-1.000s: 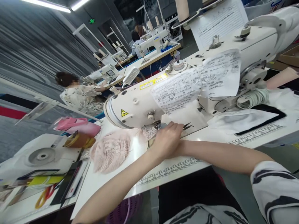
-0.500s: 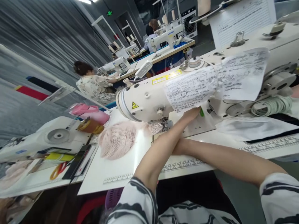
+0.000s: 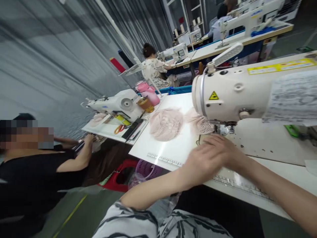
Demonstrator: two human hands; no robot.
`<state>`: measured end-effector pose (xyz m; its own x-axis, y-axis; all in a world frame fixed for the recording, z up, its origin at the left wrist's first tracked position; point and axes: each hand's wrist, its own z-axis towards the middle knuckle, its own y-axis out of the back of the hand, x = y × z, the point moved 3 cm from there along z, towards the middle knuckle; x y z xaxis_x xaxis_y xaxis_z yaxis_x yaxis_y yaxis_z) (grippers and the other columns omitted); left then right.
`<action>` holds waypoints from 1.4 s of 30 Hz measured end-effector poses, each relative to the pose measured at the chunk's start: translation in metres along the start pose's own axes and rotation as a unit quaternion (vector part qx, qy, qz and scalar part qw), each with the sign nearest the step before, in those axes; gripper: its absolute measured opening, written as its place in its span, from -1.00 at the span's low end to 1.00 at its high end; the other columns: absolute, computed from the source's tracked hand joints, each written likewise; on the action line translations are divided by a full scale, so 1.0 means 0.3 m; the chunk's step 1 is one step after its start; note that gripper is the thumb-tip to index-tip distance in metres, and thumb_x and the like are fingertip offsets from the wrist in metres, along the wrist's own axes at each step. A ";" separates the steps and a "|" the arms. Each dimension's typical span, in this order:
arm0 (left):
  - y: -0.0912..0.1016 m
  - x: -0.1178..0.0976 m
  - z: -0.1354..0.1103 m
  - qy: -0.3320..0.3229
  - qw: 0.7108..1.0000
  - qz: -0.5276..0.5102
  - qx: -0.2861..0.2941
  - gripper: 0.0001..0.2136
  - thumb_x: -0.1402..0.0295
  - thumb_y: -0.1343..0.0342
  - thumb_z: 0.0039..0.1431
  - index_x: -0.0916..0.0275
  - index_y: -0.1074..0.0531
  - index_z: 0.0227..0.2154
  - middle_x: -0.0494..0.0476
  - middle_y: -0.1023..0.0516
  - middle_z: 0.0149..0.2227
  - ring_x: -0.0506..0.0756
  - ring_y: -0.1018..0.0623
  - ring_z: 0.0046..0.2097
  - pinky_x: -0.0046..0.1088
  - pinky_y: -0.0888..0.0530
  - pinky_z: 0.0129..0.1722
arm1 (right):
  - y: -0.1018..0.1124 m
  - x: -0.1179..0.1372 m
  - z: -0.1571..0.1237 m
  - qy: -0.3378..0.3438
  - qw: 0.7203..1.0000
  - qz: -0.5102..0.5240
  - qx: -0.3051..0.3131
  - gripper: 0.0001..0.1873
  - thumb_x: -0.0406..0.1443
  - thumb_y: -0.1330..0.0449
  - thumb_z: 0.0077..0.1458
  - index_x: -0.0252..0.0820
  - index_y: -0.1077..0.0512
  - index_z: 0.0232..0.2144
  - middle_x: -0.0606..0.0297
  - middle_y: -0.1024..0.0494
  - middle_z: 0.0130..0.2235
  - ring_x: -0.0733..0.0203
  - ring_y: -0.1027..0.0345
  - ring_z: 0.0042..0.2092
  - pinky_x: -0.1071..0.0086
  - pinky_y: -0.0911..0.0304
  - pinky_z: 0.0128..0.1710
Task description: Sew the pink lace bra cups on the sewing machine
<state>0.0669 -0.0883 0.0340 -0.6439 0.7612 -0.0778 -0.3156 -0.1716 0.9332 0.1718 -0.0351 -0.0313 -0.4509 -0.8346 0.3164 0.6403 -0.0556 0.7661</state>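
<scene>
Sewing machine (image 3: 232, 86) carries a yellow warning triangle (image 3: 213, 96), strip label (image 3: 279, 66) unreadable; left hand (image 3: 199, 165) overlaps right hand (image 3: 224, 149) on desk (image 3: 170, 152), blurred, can't tell how open the fingers are.

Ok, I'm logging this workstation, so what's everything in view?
sewing machine: one, white, on the table at right
lace pieces: two, pale pink, on the table left of the needle
table: one, white, ruler strip along its near edge
bottle: one, pink, behind the lace
scissors: one, orange handles, on the neighbouring table
basket: one, purple, under the table
co-worker: one, black top, seated far left
left hand: one, blurred, at the table edge before the needle
right hand: one, blurred, against the left hand
</scene>
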 end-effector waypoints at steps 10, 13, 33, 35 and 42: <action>0.080 0.610 -0.284 0.353 0.921 0.142 -0.085 -0.79 0.35 -0.11 0.19 0.24 -0.41 -0.11 0.22 -0.46 -0.08 0.21 -0.45 -0.06 -0.32 -0.42 -0.18 | 0.019 -0.117 -0.034 -0.053 0.980 -0.190 -0.017 -0.70 -0.22 0.01 0.27 -0.10 -0.46 -0.08 0.27 -0.52 0.00 0.06 -0.39 -0.05 0.28 -0.27 -0.39; 0.057 0.632 -0.292 0.363 0.919 0.130 -0.085 -0.87 0.36 -0.06 0.23 0.21 -0.44 -0.20 0.16 -0.47 -0.19 0.16 -0.45 -0.12 -0.34 -0.39 -0.14 | 0.013 -0.131 -0.049 -0.052 0.980 -0.191 0.008 -0.68 -0.25 0.03 0.26 0.01 -0.45 -0.04 0.34 -0.51 0.01 0.04 -0.38 0.00 0.30 -0.26 -0.45; 0.013 0.165 -0.151 -0.019 0.972 -0.166 0.166 -0.81 0.46 0.08 0.29 0.26 -0.41 -0.15 0.19 -0.42 0.10 0.10 -0.34 0.20 -0.27 -0.32 0.19 | 0.040 -0.091 0.002 -0.094 0.986 -0.136 0.001 -0.72 -0.24 0.01 0.27 -0.12 -0.39 -0.04 0.25 -0.54 -0.05 0.11 -0.38 -0.04 0.29 -0.27 -0.24; 0.006 0.165 -0.145 -0.031 0.967 -0.186 0.172 -0.87 0.45 0.02 0.24 0.25 -0.44 -0.29 0.18 -0.40 0.12 0.12 -0.29 0.23 -0.16 -0.16 0.28 | 0.038 -0.082 0.011 -0.085 0.994 -0.065 0.035 -0.66 -0.16 -0.03 0.24 -0.11 -0.32 0.03 0.23 -0.53 -0.04 0.11 -0.37 -0.02 0.27 -0.29 -0.19; -0.030 0.143 -0.145 -0.036 0.944 -0.293 0.148 -0.92 0.37 -0.10 0.15 0.21 -0.42 -0.43 0.12 -0.49 -0.01 0.11 -0.41 0.12 -0.07 0.00 0.33 | 0.026 -0.086 0.017 -0.092 0.992 0.031 0.078 -0.62 -0.21 -0.05 0.22 -0.11 -0.26 0.08 0.21 -0.52 -0.06 0.12 -0.37 -0.04 0.15 -0.27 -0.06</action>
<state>0.0117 -0.0811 0.0071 -0.3673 0.7138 -0.5963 -0.3875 0.4653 0.7958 0.1852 -0.0113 -0.0307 -0.5279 -0.7191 0.4519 0.5727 0.0915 0.8146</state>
